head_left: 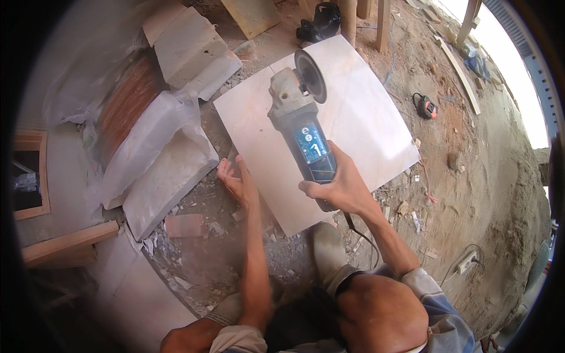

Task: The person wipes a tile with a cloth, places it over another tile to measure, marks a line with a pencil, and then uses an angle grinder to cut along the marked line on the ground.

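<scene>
My right hand (340, 183) is wrapped round the blue and grey body of an angle grinder (299, 132), held over a large pale tile (376, 126). The grinder's round disc (311, 76) is at its far end, tilted up on edge. A dark cord runs from the near end of the grinder beside my right forearm. At the left edge of the tile is my left hand (238, 181), fingers apart and holding nothing. A thin dark line crosses the tile near its far corner.
Grey blocks (191, 50) and a plastic-draped slab (170, 176) stand left. A reddish brick piece (185, 226) lies among rubble. To the right are a tape measure (426, 107), a wooden strip (459, 76) and a white power socket (468, 263). Wooden posts (348, 20) rise behind.
</scene>
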`<state>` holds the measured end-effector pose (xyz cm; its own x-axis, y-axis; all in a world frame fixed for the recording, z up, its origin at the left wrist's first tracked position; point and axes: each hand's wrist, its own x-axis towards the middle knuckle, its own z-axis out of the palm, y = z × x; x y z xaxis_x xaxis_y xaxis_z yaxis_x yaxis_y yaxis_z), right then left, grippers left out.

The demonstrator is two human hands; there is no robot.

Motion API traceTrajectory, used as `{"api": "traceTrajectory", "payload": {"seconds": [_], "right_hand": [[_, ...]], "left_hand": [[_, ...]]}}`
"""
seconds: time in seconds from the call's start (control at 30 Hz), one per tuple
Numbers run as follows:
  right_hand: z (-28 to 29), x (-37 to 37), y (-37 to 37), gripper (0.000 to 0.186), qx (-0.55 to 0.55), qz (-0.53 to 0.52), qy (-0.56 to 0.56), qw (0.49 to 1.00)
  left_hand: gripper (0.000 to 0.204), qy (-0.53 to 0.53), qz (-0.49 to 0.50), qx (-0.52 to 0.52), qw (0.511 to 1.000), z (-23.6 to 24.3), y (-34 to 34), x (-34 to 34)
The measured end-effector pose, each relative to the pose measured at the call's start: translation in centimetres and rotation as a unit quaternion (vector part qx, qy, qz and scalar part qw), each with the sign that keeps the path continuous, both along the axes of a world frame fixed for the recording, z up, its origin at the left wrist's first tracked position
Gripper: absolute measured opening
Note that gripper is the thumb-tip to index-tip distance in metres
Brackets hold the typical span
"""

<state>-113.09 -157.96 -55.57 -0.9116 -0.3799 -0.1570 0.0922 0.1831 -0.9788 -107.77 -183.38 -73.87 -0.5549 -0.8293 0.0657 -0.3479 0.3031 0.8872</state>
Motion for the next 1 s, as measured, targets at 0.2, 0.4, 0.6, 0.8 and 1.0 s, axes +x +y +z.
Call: {"api": "traceTrajectory", "payload": {"seconds": [0.2,0.4,0.6,0.8,1.0], "right_hand": [[-1.9,-2.7,-3.3,0.076,0.067,0.025,-0.086,0.994],[-7.2,-6.5,-5.3,0.066,0.070,0.015,-0.009,0.997],[-8.5,-11.3,-8.3,0.069,0.083,0.027,-0.035,0.996],[-10.7,-13.6,-9.2,0.069,0.118,0.022,-0.012,0.993],[-12.1,-15.6,-10.2,0.071,0.150,0.032,0.014,0.988]], "left_hand": [[0.073,-0.013,-0.137,0.206,0.969,-1.7,3.2,1.4],[0.073,-0.021,-0.120,0.244,0.962,-2.2,4.1,1.9],[0.074,-0.048,-0.075,0.221,0.971,-3.5,3.6,2.4],[0.069,0.010,-0.083,0.321,0.943,0.2,5.2,0.5],[0.061,-0.019,-0.049,0.300,0.952,-1.1,5.4,0.5]]}}
